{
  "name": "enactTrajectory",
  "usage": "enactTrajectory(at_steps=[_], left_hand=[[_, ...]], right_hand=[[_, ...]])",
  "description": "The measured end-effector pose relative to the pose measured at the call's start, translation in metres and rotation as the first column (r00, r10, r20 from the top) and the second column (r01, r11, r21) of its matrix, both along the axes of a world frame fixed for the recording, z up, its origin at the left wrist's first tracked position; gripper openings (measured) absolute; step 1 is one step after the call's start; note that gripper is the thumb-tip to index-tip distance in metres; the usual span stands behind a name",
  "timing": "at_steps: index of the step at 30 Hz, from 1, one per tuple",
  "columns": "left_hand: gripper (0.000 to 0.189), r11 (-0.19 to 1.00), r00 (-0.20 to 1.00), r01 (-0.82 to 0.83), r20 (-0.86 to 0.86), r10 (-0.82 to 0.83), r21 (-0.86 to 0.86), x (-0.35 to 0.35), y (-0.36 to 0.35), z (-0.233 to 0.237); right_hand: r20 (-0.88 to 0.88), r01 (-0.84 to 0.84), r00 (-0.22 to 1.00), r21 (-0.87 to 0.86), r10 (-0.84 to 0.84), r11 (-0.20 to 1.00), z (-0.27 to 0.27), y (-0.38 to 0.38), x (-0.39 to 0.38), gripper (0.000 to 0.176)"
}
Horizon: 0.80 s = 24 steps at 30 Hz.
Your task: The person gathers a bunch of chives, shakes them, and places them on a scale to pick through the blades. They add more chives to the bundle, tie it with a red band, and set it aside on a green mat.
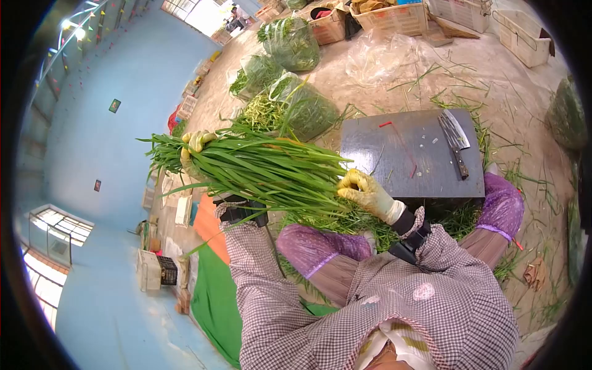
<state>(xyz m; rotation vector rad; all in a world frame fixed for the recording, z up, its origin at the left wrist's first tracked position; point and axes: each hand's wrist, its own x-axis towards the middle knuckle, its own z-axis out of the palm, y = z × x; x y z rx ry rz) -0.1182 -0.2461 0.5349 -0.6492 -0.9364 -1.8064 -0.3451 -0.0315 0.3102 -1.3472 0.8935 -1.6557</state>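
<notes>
Noted nearest, a finely checked woven jacket [444, 308] above purple, speckled, elastic-edged leg covers [327, 242]; gripped in the left hand [197, 142], in a stained yellow glove with fingers closed around it, a thick bunch of long, flat, glossy green leaves [265, 166]; held forward of the left forearm, to the left of the board; set with its long axis across the view, dipping slightly rightward; pointed with long tapering ends toward the right hand [370, 194] and with a short tuft past the left fist; seen on the right hand, likewise yellow-gloved, curled fingers beside the leaf ends; cannot tell gripping from mere contact there.

Observed beyond, a smooth, dark grey rectangular board [370, 139], bearing a broad steel cleaver with a dark riveted handle [457, 143]; farther, clear plastic bags bulging with cut greens [308, 111]; a crumpled transparent plastic sheet [379, 58]; at the back, a pale slatted plastic crate [394, 21] filled with brown material, not identifiable.
</notes>
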Motion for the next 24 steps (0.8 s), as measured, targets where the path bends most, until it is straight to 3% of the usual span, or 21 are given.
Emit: enactTrajectory(at_steps=[3, 4, 7, 8, 11, 12, 14, 15, 16, 19, 24], left_hand=[[0.022, 0.999, 1.000, 0.015, -0.009, -0.014, 0.038, -0.001, 0.008, -0.002], [0.021, 0.999, 0.999, 0.026, 0.022, -0.026, 0.023, -0.003, 0.012, 0.000], [0.019, 0.992, 0.992, 0.125, -0.021, -0.124, 0.014, -0.021, 0.024, -0.002], [0.020, 0.987, 0.987, 0.156, -0.030, -0.155, 0.030, -0.026, 0.028, -0.002], [0.021, 0.977, 0.977, 0.211, 0.040, -0.211, 0.021, -0.036, 0.040, -0.003], [0.022, 0.978, 0.977, 0.207, 0.043, -0.207, -0.008, -0.036, 0.041, -0.003], [0.023, 0.986, 0.985, 0.169, 0.015, -0.169, 0.003, -0.031, 0.044, -0.001], [0.023, 0.989, 0.989, 0.150, 0.002, -0.150, 0.012, -0.030, 0.048, -0.001], [0.024, 0.990, 0.990, 0.138, -0.011, -0.138, 0.022, -0.027, 0.048, -0.001], [0.024, 0.983, 0.980, 0.181, -0.087, -0.178, 0.024, -0.025, 0.048, -0.006], [0.019, 0.992, 0.985, 0.124, -0.119, -0.122, 0.010, -0.013, 0.041, -0.007]], right_hand=[[-0.294, 0.322, 0.895, -0.094, -0.335, 0.942, -0.018, 0.013, -0.004, 0.021], [-0.246, 0.427, 0.866, -0.091, -0.436, 0.899, -0.004, 0.015, -0.005, 0.025], [-0.222, 0.540, 0.787, -0.200, -0.575, 0.817, 0.053, 0.005, -0.011, 0.024], [-0.294, 0.541, 0.742, -0.266, -0.602, 0.798, 0.060, -0.007, -0.014, 0.016], [-0.133, 0.234, 0.958, -0.151, -0.254, 0.961, 0.048, -0.040, -0.012, 0.016], [-0.170, 0.286, 0.934, -0.172, -0.314, 0.943, 0.053, -0.036, -0.012, 0.014], [0.116, 0.312, 0.948, -0.145, -0.297, 0.939, 0.049, -0.033, -0.012, 0.013], [0.257, 0.322, 0.924, -0.126, -0.283, 0.938, 0.050, -0.028, -0.012, 0.014], [0.465, 0.144, 0.872, 0.047, -0.150, 0.988, 0.052, -0.016, -0.017, 0.014], [0.761, -0.048, 0.648, -0.019, 0.046, 0.999, 0.041, 0.000, -0.023, 0.017], [0.732, -0.082, 0.671, -0.084, 0.117, 0.993, 0.025, 0.018, -0.043, 0.018]])
